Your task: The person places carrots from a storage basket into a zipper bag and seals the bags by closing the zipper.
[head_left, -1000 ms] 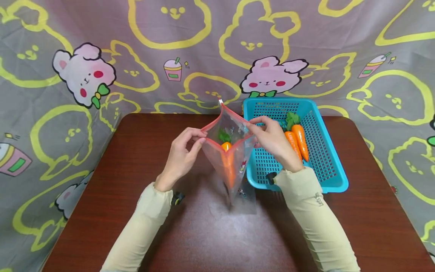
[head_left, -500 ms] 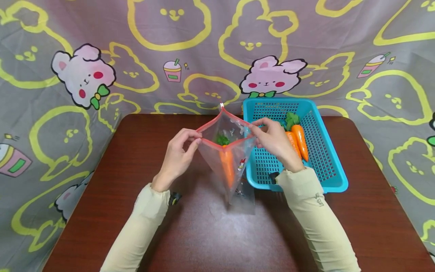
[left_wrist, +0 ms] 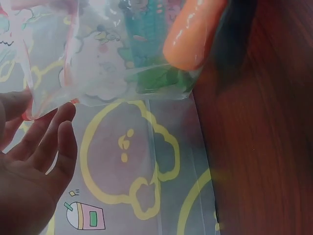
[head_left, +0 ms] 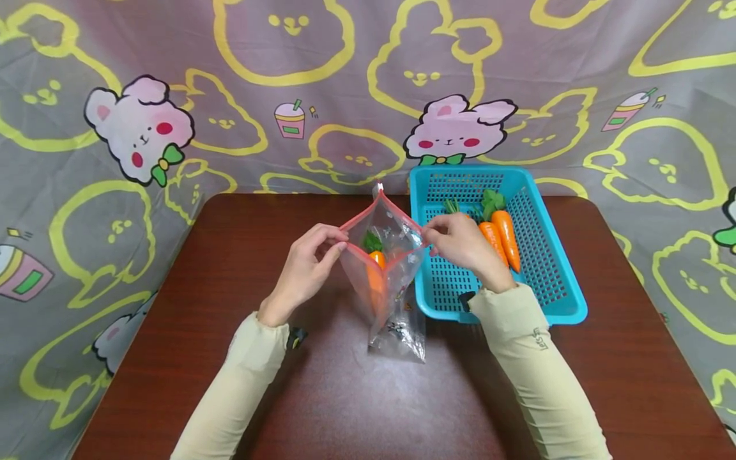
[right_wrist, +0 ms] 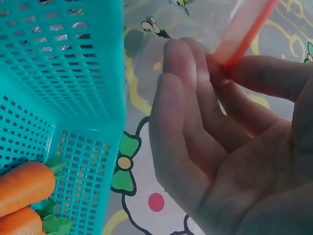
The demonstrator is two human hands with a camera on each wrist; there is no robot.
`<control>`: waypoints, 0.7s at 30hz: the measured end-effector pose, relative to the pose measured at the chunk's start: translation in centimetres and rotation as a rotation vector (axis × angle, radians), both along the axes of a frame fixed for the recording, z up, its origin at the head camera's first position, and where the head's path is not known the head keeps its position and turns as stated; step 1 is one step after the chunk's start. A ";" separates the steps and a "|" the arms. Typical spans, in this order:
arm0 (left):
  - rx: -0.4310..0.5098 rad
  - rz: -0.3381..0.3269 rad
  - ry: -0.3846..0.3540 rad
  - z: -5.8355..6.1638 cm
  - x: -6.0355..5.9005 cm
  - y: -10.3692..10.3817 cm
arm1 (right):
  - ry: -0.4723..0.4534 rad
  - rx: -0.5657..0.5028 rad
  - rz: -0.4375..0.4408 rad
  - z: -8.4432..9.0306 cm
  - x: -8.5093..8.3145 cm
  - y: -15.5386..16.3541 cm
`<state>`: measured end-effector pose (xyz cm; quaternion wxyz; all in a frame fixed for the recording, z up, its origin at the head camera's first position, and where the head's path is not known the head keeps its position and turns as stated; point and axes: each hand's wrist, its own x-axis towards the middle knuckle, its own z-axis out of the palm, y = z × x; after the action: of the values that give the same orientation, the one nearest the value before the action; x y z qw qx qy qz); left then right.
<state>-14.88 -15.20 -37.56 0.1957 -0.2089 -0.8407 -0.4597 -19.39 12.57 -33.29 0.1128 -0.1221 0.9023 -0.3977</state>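
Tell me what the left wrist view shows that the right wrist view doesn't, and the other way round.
Only the left wrist view: the left hand, the carrot inside the bag and the drink cup printed on the cloth.

Only the right wrist view: the right hand pinching the bag's edge, and two carrots in the basket.

Both: part of the clear bag with its red rim, and the patterned cloth. The teal basket is plain on the right; what looks like it shows hazily through the bag on the left.
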 end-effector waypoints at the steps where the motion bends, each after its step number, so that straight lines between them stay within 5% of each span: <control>1: -0.002 -0.003 -0.001 0.0 0.0 0.0 | -0.003 0.003 0.003 0.0 0.0 0.0; 21: 0.002 -0.050 -0.006 0.1 0.2 0.6 | -0.052 0.025 0.034 0.1 -0.3 0.0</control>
<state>-14.70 -14.60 -37.47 0.1820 -0.2281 -0.8353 -0.4660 -19.65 12.57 -33.23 0.1444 -0.1259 0.9017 -0.3876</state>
